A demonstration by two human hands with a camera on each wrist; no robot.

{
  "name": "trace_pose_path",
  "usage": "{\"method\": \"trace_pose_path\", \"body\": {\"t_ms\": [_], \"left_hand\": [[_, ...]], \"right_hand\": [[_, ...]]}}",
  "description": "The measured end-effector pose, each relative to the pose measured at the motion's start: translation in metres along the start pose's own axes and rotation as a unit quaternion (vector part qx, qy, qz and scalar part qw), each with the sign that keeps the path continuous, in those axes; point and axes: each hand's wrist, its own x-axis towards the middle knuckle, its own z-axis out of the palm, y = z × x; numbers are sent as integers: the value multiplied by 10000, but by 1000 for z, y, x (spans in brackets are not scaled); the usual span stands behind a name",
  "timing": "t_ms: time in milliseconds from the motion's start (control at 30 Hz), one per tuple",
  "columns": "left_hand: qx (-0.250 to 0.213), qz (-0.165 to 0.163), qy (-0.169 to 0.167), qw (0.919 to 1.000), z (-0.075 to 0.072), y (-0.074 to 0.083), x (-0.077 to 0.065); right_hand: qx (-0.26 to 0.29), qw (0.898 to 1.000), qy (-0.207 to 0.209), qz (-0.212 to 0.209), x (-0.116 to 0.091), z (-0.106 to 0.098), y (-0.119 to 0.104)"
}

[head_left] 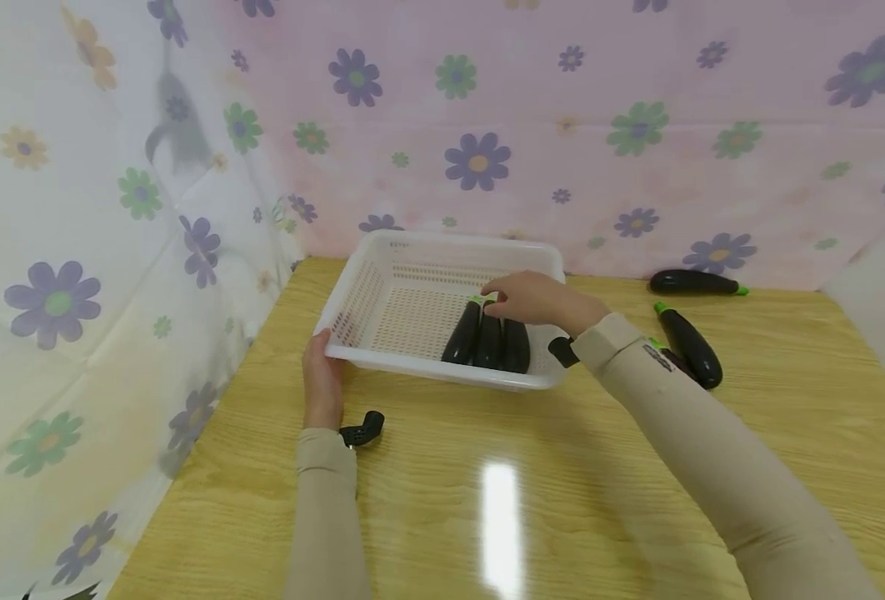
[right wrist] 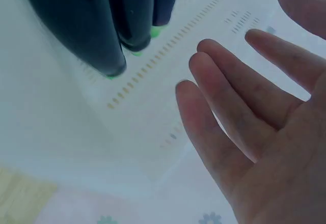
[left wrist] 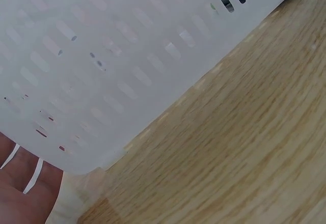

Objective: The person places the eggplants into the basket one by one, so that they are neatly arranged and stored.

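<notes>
A white plastic basket point(head_left: 397, 361) with slotted walls stands on the table, also filling much of the left wrist view. My left hand point(head_left: 322, 383) grips its near left corner, thumb at the rim. Three dark eggplants lie side by side in the basket's right half: the left one point(head_left: 460, 337), the middle one point(head_left: 490, 343) and the right one point(head_left: 516, 346). Over their far, green-capped ends hovers my right hand point(head_left: 532, 298). In the right wrist view its fingers point(right wrist: 219, 86) are spread and loosely bent, apart from the eggplants, holding nothing.
Right of the basket, one eggplant point(head_left: 690, 282) lies near the back edge of the wooden table point(head_left: 427, 483). Another eggplant point(head_left: 693, 346) lies nearer, and beside it a further one is mostly hidden by my right sleeve point(head_left: 682, 417). Flowered cloth point(head_left: 412, 125) hangs behind.
</notes>
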Motion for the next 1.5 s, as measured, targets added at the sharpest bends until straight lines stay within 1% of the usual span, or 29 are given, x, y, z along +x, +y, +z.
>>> {"method": "trace_pose_path", "body": {"t_ms": [133, 233, 367, 467, 633, 733, 800, 867, 967, 1000, 1133, 1233, 1300, 1367, 1500], "left_hand": [[-64, 47, -60, 10000, 1, 1, -1], [-81, 50, -117, 9999, 2, 0, -1], [-66, -30, -109, 9999, 2, 1, -2], [-78, -25, -80, 9999, 1, 2, -3], [-54, 100, -103, 9999, -2, 7, -8], [-12, 58, -59, 10000, -3, 7, -11], [7, 36, -39, 10000, -3, 6, -13], [-9, 32, -93, 10000, -3, 6, -14], [113, 61, -157, 9998, -3, 7, -16], [139, 78, -144, 9998, -4, 8, -18], [126, -39, -30, 9999, -6, 8, -22], [57, -140, 23, 9999, -10, 9, -25], [115, -131, -62, 9998, -10, 9, -25], [65, -85, -154, 9998, -9, 10, -23], [-46, -55, -314, 9995, -2, 7, -17]], "right_hand": [[189, 9997, -118, -76, -18, -7, 2], [320, 9993, -124, -172, -35, -14, 4], [552, 9984, -58, -121, -57, -20, 10], [739, 9973, 1, -40, -73, -21, 15], [963, 9949, 293, -18, -95, -19, 20], [1153, 9920, 515, 38, -108, -16, 25], [1327, 9888, 682, 65, -117, -13, 29], [1495, 9847, 885, 98, -126, -9, 32], [1731, 9767, 1264, 87, -139, -1, 34], [1804, 9738, 1378, 98, -143, 2, 33], [2025, 9645, 1681, 230, -161, 17, 36], [2109, 9585, 1870, 423, -171, 27, 38], [2180, 9526, 2051, 539, -176, 32, 42], [2233, 9462, 2242, 683, -180, 36, 48], [2399, 9350, 2492, 783, -192, 39, 63]]}}
